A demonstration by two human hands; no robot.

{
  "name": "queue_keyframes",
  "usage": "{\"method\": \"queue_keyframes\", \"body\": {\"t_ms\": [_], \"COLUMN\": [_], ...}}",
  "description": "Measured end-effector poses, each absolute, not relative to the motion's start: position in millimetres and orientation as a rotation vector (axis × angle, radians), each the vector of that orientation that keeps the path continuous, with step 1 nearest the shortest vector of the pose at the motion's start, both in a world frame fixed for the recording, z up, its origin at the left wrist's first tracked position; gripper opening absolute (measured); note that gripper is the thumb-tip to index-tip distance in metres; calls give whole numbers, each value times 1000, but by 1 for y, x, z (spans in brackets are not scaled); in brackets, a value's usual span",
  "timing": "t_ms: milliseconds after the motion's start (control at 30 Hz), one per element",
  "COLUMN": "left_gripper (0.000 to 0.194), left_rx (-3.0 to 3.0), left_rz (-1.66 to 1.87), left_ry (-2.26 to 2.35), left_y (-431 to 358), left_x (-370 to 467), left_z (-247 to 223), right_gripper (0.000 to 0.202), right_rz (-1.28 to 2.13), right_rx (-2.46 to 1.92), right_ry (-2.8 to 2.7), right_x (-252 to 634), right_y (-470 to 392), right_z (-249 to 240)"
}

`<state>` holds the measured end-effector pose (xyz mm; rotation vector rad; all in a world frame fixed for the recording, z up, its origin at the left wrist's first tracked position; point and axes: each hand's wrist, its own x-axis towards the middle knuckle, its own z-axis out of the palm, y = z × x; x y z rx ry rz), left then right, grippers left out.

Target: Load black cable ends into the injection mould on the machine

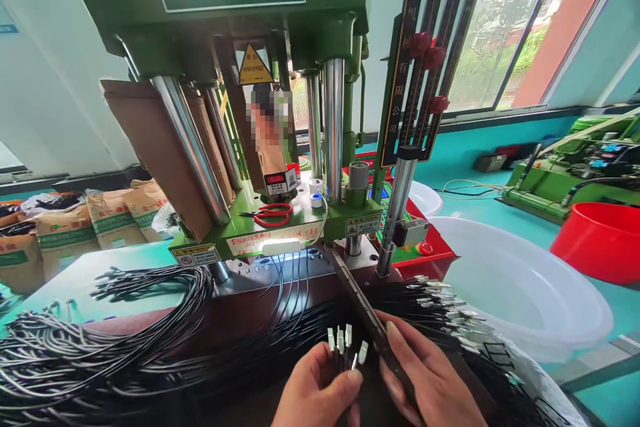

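My left hand (pixel 325 383) is closed around several black cables, pinching them just below their shiny silver-white plug ends (pixel 345 339), which point upward. Beside it, my right hand (pixel 430 370) grips the near end of a long dark metal bar (pixel 363 303). That bar slants away to the upper left, its far tip close to the press's lower plate. Loose black cables (pixel 220 363) spread across the bench under and around both hands. More cable ends with silver plugs (pixel 450 310) lie in a heap to the right of my right hand.
A green press (pixel 335 33) with steel columns stands ahead; red-handled pliers (pixel 273 214) lie on its plate. Right of it are a red control box with a stop button (pixel 425 249), a white tub (pixel 530 273) and a red tub (pixel 600 243). Paper sacks (pixel 110 217) line the left. Behind the press is a person.
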<state>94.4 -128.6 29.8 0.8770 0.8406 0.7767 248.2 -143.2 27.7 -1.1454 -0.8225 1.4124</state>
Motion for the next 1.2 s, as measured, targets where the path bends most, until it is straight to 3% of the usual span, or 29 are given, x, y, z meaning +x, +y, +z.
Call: {"method": "queue_keyframes", "body": {"t_ms": [433, 733, 1033, 1200], "left_gripper": [50, 42, 32, 34], "left_rx": [985, 944, 945, 917], "left_rz": [647, 662, 696, 729], "left_ry": [1042, 1047, 1076, 1074], "left_y": [-127, -129, -130, -131], "left_x": [107, 110, 111, 111], "left_z": [34, 42, 43, 34], "right_gripper": [61, 59, 51, 50], "right_rz": [1429, 1384, 1294, 1083], "right_rx": [-1136, -1192, -1250, -1314], "right_ry": [-809, -938, -998, -1073], "right_x": [242, 242, 240, 238], "right_y": [-140, -140, -141, -141], "right_z": [25, 26, 28, 26]}}
